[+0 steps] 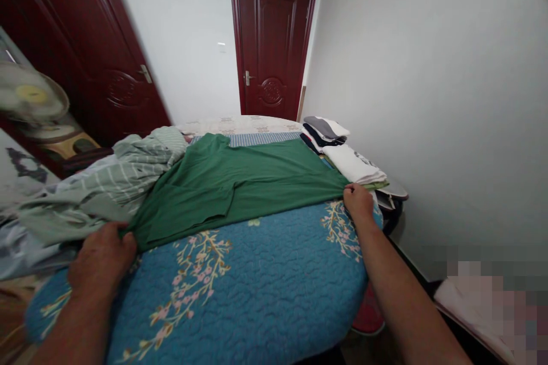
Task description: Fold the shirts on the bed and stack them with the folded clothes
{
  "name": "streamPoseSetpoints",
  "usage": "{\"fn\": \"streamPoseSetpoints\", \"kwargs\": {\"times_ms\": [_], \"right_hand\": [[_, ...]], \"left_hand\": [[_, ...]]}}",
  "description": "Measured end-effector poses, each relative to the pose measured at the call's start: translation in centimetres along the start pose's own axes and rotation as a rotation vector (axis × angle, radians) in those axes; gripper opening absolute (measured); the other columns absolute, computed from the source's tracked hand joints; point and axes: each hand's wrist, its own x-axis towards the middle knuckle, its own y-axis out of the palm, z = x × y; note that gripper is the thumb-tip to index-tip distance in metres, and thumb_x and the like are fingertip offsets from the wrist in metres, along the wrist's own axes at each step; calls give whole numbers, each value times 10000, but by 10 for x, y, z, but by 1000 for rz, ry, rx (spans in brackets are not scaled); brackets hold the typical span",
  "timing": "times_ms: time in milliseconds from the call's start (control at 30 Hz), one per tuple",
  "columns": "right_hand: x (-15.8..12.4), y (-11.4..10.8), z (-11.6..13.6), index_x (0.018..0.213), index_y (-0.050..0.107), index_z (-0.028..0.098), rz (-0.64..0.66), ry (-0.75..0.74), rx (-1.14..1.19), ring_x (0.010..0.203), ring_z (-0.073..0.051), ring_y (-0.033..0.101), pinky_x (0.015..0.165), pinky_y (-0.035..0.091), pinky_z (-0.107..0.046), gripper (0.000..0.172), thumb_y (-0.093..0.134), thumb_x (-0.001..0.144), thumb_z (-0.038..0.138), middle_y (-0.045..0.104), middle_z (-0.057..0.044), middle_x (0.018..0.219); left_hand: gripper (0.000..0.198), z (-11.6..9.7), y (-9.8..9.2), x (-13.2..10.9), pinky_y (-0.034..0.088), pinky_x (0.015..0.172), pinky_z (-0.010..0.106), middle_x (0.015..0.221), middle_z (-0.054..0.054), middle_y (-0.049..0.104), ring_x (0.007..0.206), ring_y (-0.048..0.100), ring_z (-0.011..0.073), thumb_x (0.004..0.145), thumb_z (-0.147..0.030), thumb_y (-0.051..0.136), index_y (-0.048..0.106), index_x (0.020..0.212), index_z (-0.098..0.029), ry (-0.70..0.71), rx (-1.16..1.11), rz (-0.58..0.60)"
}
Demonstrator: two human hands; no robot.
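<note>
A green T-shirt lies stretched sideways across the table's blue floral quilted cover. At its near left corner, my left hand is closed on the cloth. My right hand pinches the fabric at the far right end, close to the table's right edge. Between the two hands the near edge of the shirt runs fairly straight, with a fold and some creases in the middle. The fingertips of both hands are partly hidden by the cloth and the hands themselves.
Rumpled pale green striped clothes are heaped on the left. Folded white clothes and a darker folded stack sit at the back right. A fan stands far left. Behind the table are a dark red door and white walls.
</note>
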Motion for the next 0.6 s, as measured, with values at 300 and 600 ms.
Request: {"fn": "streamPoseSetpoints", "kwargs": {"times_ms": [300, 600], "right_hand": [[3, 9, -20, 1241, 800, 169, 16, -27, -171, 1050, -367, 730, 839, 521, -439, 472, 427, 985, 303, 776, -221, 1142], [7, 15, -42, 1186, 836, 163, -29, -32, -94, 1059, -486, 733, 793, 512, -591, 498, 440, 960, 363, 764, -276, 1020]], "left_hand": [[423, -5, -6, -21, 518, 1094, 443, 1146, 169, 633, 1191, 633, 335, 903, -228, 500, 718, 1258, -159, 49, -180, -158], [468, 7, -2, -23, 528, 1064, 406, 1112, 124, 662, 1103, 652, 277, 809, -156, 533, 723, 1236, -152, 20, -437, -205]]}}
